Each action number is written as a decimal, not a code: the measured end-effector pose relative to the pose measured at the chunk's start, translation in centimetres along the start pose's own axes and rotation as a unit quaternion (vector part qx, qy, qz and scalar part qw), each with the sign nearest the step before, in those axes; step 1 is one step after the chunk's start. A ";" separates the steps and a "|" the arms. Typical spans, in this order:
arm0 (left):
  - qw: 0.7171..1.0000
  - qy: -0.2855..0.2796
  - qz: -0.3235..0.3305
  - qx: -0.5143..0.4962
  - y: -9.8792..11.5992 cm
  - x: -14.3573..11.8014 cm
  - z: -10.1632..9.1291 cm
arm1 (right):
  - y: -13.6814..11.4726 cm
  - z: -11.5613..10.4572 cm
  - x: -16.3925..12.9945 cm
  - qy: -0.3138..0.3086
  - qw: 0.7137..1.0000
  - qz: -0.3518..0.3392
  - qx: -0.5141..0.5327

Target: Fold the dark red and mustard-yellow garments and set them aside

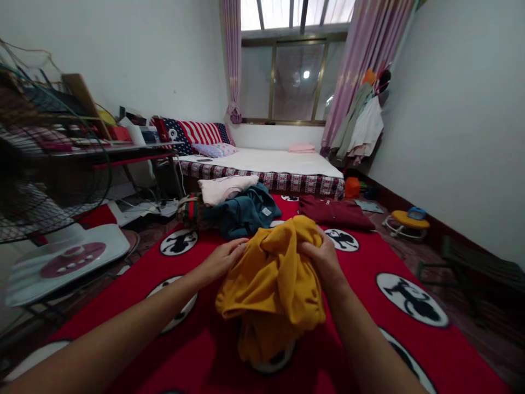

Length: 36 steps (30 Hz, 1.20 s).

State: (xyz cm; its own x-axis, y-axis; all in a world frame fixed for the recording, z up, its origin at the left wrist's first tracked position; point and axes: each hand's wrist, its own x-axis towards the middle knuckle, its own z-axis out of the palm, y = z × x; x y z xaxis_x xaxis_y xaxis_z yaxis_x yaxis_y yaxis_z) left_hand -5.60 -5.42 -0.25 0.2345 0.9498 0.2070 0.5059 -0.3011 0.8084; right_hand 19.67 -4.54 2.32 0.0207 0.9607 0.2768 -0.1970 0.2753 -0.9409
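Yellow garment bunched between both hands, hanging onto red blanket. Left hand pinching its left edge, right hand gripping upper right fold. Teal clothes and maroon garment just beyond; bed under window.

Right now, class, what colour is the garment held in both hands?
Mustard yellow: the garment, bunched between left hand and right hand, head view.
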 end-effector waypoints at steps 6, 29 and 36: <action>0.983 0.048 -0.059 -0.164 0.9 0.4 2.2 | -4.5 -3.7 2.3 0.270 0.956 -0.101 0.055; 0.966 0.031 0.162 0.197 -1.1 1.7 11.1 | 2.7 -4.8 1.8 0.020 0.789 0.012 -0.614; 0.965 0.057 0.141 0.214 -1.0 1.6 11.0 | -1.8 -5.6 3.4 0.284 0.954 -0.091 -0.015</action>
State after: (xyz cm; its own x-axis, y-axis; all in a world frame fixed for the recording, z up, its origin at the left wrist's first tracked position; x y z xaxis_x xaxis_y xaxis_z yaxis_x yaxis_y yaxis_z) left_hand 3.35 -4.50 -6.80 0.3322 0.8209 0.4646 0.7379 -0.5330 0.4141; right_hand 25.56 -1.59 3.83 0.5824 0.7583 0.2930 -0.1122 0.4320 -0.8949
